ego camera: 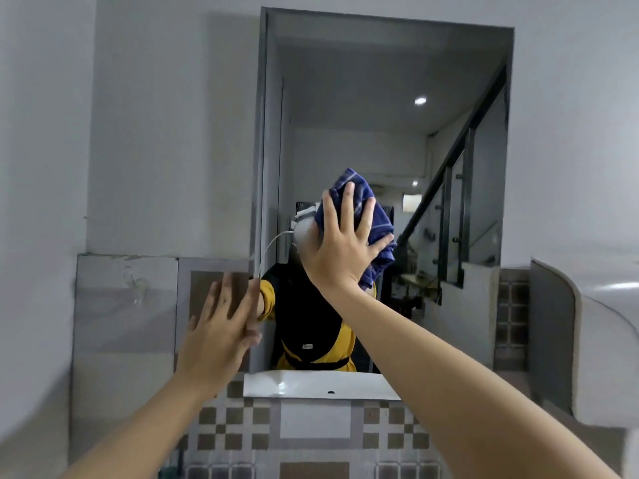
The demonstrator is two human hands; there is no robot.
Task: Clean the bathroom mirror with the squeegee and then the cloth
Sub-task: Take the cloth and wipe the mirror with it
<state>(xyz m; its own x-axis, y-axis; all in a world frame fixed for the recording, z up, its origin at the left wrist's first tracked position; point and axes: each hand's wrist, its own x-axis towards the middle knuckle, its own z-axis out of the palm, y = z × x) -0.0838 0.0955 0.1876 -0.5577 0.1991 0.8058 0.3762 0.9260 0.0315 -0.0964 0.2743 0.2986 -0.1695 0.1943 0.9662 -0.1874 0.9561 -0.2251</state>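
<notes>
— What does the mirror [380,98] look like?

— A tall rectangle fixed to a pale wall [155,115], with a thin dark frame. Its glass reflects a ceiling, two lit ceiling lamps, a staircase rail and the person in a black and yellow top. I can't tell how clean the glass is.

— And the cloth [366,216]?

— One cloth, dark blue with thin pale stripes, bunched up and pressed to the glass a little below the mirror's middle, nearer its left edge than its right.

— Who holds it?

— The right hand [342,247]. It lies flat on the cloth with fingers spread wide, palm pushing it against the glass; the cloth's lower folds hang out past the heel of the hand.

— The other hand?

— The left hand [221,333] is open, fingers splayed, holding nothing. It sits at the mirror's lower left edge, seemingly against the frame, though contact is hard to judge through the blur.

— The count, then?

— One mirror, one cloth, two hands, both bare.

— How much room is there?

— Most of the glass above and to the right of the cloth lies uncovered, up to the top edge and right edge. Below the bottom edge runs a white ledge [321,383], then checkered tiles [238,426].
</notes>
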